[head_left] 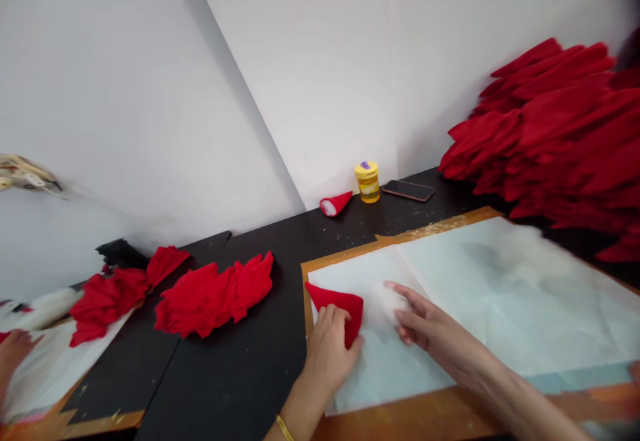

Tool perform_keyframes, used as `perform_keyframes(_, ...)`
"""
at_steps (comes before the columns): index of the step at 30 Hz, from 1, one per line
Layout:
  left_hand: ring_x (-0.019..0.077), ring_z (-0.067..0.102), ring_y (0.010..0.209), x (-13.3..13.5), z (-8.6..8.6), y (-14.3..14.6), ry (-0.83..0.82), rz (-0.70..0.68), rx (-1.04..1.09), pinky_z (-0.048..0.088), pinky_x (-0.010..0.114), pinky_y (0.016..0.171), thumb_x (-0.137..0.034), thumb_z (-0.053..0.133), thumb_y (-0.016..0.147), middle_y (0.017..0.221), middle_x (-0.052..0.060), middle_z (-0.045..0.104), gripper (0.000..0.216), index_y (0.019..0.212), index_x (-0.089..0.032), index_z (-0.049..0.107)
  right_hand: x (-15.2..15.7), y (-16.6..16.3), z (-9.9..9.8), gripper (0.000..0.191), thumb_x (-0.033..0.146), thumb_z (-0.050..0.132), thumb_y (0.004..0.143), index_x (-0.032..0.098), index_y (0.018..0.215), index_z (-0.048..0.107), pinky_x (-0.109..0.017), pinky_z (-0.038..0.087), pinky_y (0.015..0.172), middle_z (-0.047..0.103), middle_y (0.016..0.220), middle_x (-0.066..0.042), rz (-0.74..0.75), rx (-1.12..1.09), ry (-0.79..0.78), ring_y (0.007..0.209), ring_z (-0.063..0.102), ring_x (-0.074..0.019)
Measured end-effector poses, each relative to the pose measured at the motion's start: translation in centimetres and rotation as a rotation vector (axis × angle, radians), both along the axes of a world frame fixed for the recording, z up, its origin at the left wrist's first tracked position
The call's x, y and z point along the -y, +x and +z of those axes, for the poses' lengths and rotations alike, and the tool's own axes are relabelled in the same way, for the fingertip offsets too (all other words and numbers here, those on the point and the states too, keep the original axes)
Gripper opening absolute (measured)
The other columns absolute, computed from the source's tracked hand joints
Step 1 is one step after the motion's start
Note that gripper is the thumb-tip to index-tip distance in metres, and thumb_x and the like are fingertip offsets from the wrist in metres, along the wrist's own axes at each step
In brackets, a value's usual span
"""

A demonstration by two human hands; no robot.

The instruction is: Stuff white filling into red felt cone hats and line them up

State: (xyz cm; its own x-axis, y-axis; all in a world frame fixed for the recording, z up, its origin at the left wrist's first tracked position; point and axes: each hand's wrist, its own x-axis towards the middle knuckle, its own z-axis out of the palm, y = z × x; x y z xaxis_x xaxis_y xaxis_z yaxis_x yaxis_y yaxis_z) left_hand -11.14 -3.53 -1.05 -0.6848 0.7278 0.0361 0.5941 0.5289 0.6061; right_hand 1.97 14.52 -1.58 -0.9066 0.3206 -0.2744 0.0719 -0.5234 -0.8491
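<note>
My left hand [330,348] is closed on the edge of a red cone-shaped cloth piece [340,301], holding it flat on the white paper sheet [380,388]. The cone's point faces away to the left, its wide end to the right. Just right of it, my right hand [427,318] pinches a tuft of white fluffy stuffing [390,304] between thumb and fingers. A small gap separates the tuft from the cloth. More loose white stuffing [530,254] lies on the sheet's far right.
Red cloth pieces are heaped at the right [560,134] and in a smaller pile [215,298] at the left. By the wall stand a stuffed red cone [336,204], a yellow-lidded jar [368,182] and a phone [409,190]. Another person's hand [17,354] is at far left.
</note>
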Motion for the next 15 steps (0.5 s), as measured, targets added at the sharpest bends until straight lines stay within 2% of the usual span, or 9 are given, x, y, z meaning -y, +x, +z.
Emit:
perform_keyframes(2,0.0293,0.056,0.097,0.1,0.2,-0.3,0.021,-0.008,0.019,0.041,0.044,0.091,-0.018,0.060,0.077,0.094,0.009,0.064,0.011,0.086,-0.019,0.066,0.0,0.4,0.0,0.054,0.043,0.073,0.080,0.022,0.128,0.058,-0.025,0.042,0.063,0.056,0.069,0.006,0.017,-0.006,0.024,0.061,0.051,-0.0119)
perform_keyframes(4,0.0263,0.059,0.090,0.4,0.6,-0.9,0.053,-0.015,0.061,0.043,0.040,0.087,-0.020,0.058,0.081,0.089,0.008,0.066,0.009,0.082,-0.019,0.068,0.2,0.6,0.3,0.039,0.046,0.072,0.081,0.020,0.109,0.066,-0.025,0.041,0.061,0.056,0.069,0.005,0.028,-0.015,0.077,0.059,0.049,-0.0116)
perform_keyframes(6,0.0236,0.061,0.083,0.7,0.9,-1.5,0.091,-0.002,0.108,0.045,0.036,0.082,-0.026,0.059,0.084,0.084,0.007,0.068,0.013,0.080,-0.020,0.069,0.8,0.6,0.8,0.032,0.049,0.072,0.081,0.021,0.094,0.066,-0.025,0.042,0.062,0.056,0.070,0.004,-0.003,-0.029,0.105,0.059,0.048,-0.0122)
perform_keyframes(9,0.0218,0.062,0.079,0.7,1.1,-1.5,0.162,0.048,0.151,0.045,0.033,0.076,-0.030,0.058,0.086,0.082,0.006,0.069,0.017,0.080,-0.019,0.070,2.8,-0.2,1.7,0.031,0.050,0.072,0.079,0.023,0.090,0.061,-0.027,0.046,0.068,0.059,0.075,0.003,-0.090,-0.108,0.008,0.068,0.054,-0.0157)
perform_keyframes(11,0.0211,0.062,0.078,0.5,1.0,-0.9,0.215,0.089,0.164,0.046,0.032,0.073,-0.028,0.057,0.085,0.081,0.005,0.069,0.017,0.080,-0.019,0.070,4.5,-1.2,2.0,0.030,0.050,0.068,0.081,0.025,0.091,0.057,-0.029,0.049,0.071,0.063,0.079,0.002,-0.128,-0.148,0.011,0.072,0.058,-0.0180)
perform_keyframes(15,0.0206,0.062,0.079,0.3,1.7,0.6,0.317,0.220,0.153,0.046,0.030,0.072,-0.029,0.050,0.090,0.086,0.004,0.068,0.019,0.091,-0.019,0.066,6.7,-3.6,1.5,0.020,0.044,0.056,0.087,0.024,0.084,0.053,-0.031,0.048,0.073,0.065,0.082,0.001,-0.196,-0.121,0.257,0.075,0.059,-0.0189)
